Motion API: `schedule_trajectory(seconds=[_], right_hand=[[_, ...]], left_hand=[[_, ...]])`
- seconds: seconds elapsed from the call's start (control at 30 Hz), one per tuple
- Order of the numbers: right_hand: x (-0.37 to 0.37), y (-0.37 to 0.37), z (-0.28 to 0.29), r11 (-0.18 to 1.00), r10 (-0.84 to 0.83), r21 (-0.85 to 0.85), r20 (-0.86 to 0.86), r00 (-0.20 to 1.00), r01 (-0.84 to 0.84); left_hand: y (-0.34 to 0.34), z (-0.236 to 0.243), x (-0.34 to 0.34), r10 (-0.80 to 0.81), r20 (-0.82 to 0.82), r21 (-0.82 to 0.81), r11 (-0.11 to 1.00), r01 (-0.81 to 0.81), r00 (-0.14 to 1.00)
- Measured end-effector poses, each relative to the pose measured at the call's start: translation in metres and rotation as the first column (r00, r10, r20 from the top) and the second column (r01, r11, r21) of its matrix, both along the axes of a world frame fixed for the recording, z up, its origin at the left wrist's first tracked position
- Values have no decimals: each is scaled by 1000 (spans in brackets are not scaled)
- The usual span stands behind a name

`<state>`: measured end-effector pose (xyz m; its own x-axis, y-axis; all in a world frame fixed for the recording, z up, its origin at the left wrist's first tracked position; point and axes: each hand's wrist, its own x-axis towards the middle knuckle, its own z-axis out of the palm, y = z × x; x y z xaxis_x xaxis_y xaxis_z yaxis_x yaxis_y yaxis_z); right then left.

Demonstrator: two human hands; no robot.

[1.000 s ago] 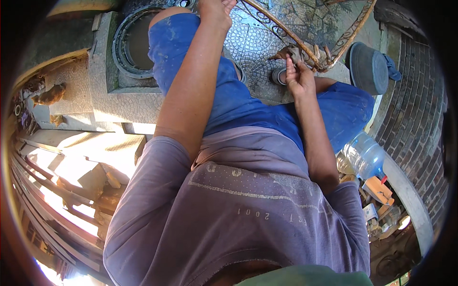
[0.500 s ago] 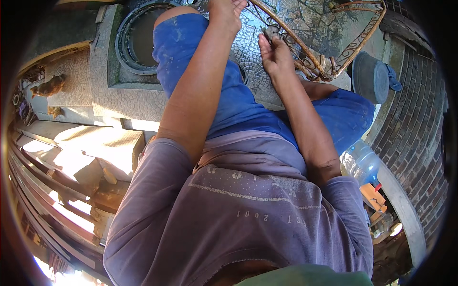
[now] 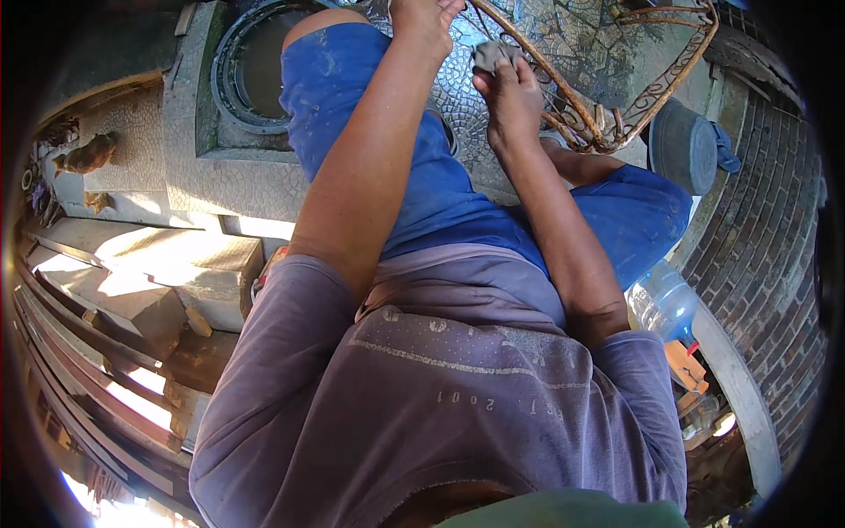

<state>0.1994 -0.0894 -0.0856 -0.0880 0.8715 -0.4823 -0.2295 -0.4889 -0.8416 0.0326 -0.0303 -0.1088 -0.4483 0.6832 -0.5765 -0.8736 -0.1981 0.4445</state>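
Rusted scrollwork metal frame (image 3: 568,95) stands between one and two o'clock from the middle of the view, its bars meeting in a corner near the person's right shin, part of it running out past the upper edge. Just left of its nearer bar, a little short of one o'clock, the right hand (image 3: 515,101) grips a crumpled grey cloth (image 3: 495,57), pinched between thumb and fingers; whether the cloth touches the metal I cannot tell. At twelve o'clock the left hand (image 3: 429,22) is cut off by the upper edge, near the same bar, and I cannot tell whether it is gripping anything.

Under both lies a patterned tile floor (image 3: 471,101), wet and shiny in places. At two o'clock, beyond the right knee, a dark grey basin (image 3: 691,150) rests on its side. A big clear plastic bottle (image 3: 664,304) lies just past three o'clock. Between ten and eleven sits a round, dark-rimmed tub (image 3: 222,88); between nine and ten, a brown hen (image 3: 86,156).
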Motion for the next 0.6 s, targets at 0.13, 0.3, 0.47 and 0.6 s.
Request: schedule_trajectory(seconds=[0.13, 0.3, 0.47, 0.6], right_hand=[[-18, 12, -1, 991, 30, 128, 56, 998, -37], [19, 19, -51, 990, 78, 99, 182, 980, -98], [0, 7, -19, 996, -52, 72, 122, 991, 44], [0, 10, -29, 996, 90, 13, 148, 985, -93]], left_hand=[[-1, -3, -1, -17, -17, 7, 1000, 17, 1000], [-4, -5, 0, -26, -35, 20, 999, 26, 999], [-3, -10, 1, 2, -58, 0, 1000, -2, 998], [-3, -9, -1, -14, -29, -10, 1000, 14, 999]])
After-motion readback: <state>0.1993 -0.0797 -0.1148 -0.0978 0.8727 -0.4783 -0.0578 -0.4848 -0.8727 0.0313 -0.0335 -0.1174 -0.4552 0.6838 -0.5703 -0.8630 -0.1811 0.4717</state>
